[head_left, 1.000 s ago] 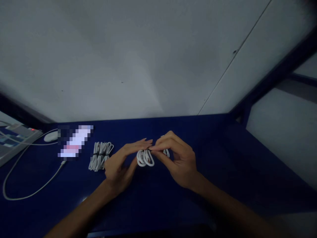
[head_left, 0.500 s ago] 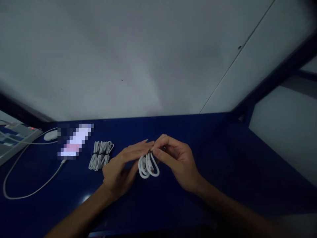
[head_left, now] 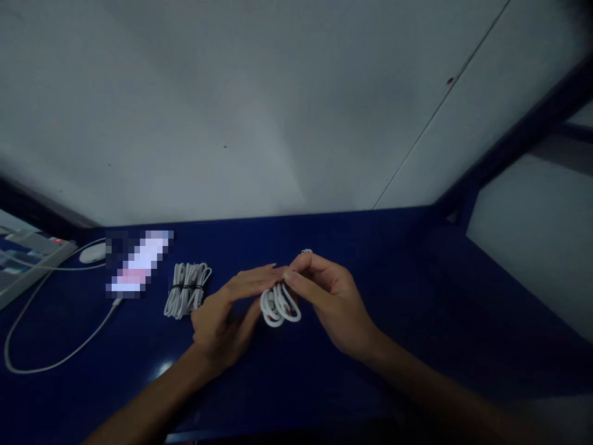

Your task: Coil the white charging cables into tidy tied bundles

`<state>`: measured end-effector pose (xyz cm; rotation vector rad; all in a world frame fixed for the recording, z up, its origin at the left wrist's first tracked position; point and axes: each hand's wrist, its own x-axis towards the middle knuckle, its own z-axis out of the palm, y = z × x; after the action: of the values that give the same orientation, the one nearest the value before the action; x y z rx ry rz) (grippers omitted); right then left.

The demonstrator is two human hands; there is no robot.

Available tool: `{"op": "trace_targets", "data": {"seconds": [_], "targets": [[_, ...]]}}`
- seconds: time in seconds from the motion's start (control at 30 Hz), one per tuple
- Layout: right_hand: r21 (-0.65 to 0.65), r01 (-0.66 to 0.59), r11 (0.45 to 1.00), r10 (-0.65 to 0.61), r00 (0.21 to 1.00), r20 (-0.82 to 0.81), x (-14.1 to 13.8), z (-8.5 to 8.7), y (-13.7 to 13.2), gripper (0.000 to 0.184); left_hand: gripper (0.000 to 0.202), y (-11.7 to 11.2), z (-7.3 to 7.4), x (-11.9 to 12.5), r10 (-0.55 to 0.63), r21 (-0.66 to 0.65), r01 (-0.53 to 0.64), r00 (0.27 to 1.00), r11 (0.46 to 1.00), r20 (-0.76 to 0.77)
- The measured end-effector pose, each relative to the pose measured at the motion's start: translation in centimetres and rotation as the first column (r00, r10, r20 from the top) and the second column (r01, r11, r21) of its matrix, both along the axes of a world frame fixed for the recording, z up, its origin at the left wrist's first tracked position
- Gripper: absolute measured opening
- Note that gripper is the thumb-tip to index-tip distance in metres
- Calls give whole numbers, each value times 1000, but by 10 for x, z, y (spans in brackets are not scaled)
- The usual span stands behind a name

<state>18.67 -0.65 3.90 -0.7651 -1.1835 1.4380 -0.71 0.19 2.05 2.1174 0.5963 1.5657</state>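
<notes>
A folded white cable (head_left: pixel 280 305) is held between both hands above the blue table. Its loops and a connector end hang toward me, and a dark tie shows at its middle. My left hand (head_left: pixel 231 309) is closed on the cable from the left, fingers stretched along it. From the right, my right hand (head_left: pixel 331 300) pinches the cable near the tie with thumb and forefinger. A bit of the far loops shows just beyond the right knuckles. Left of my left hand lie several bundled white cables (head_left: pixel 186 290) with black ties round their middles.
A blurred-out phone (head_left: pixel 141 262) lies at the left with a white charging cord (head_left: pixel 46 369) curving from it. Beyond it are a white rounded object (head_left: pixel 93 253) and a power strip (head_left: pixel 41 266) with a red light. A pale wall (head_left: pixel 241 111) rises behind the blue table (head_left: pixel 370 389).
The cable has turned slightly in my hands, its near loops moving up and a little right. Its far loops now show past my right hand.
</notes>
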Motion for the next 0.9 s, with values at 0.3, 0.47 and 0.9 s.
{"op": "trace_targets", "data": {"seconds": [0.3, 0.47, 0.9], "targets": [[290, -26, 957, -91, 920, 381, 15, 14, 2, 10, 46, 0, -2, -2, 65, -32, -68, 995, 997, -70], [442, -147, 885, -168, 784, 597, 21, 14, 7, 15, 38, 1, -7, 1, 194, -37, -205, 963, 978, -186], [150, -229, 962, 109, 823, 558, 27, 8, 17, 24, 20, 2, -13, 9, 215, -292, -244, 968, 925, -127]]}}
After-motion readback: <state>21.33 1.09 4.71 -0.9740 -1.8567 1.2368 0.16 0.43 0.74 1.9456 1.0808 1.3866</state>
